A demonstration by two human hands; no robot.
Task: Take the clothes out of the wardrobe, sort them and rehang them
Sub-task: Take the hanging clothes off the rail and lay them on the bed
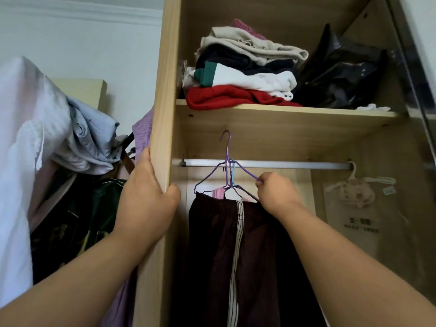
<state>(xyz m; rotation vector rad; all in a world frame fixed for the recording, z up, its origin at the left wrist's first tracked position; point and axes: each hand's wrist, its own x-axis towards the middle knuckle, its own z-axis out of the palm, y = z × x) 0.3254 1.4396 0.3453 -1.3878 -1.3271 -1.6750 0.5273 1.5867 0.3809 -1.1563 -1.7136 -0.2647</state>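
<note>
The light wooden wardrobe (165, 90) fills the view from 12 to 6 o'clock. The left hand (151, 197), at 9 o'clock of centre, grasps the front edge of its side panel, thumb on the inner face, fingers wrapped over the outer face and mostly hidden. The right hand (276, 194), at 3 o'clock of centre, is clenched on the right arm of a purple wire hanger (245, 170); its fingertips are hidden behind its knuckles. That hanger hangs on the silver metal rail (295, 165), tangled with a teal hanger (233, 172); how many wires cross there is hard to tell. The dark maroon trousers with pale side stripes (236, 244) hang below, at 6 o'clock, legs cut off by the bottom edge, and a pink garment (218, 193) peeks out behind the waistband. On the wooden shelf (283, 114), at 12 o'clock, lie a stack of folded red, white, dark and beige clothes (236, 74) and a black plastic bag (342, 74). At 3 o'clock a beige pouch (351, 190) hangs in a clear bag whose print is too blurred to read. At 9 o'clock, a heap of white, pale blue and lilac clothes (77, 138) is cut off by the left edge.
</note>
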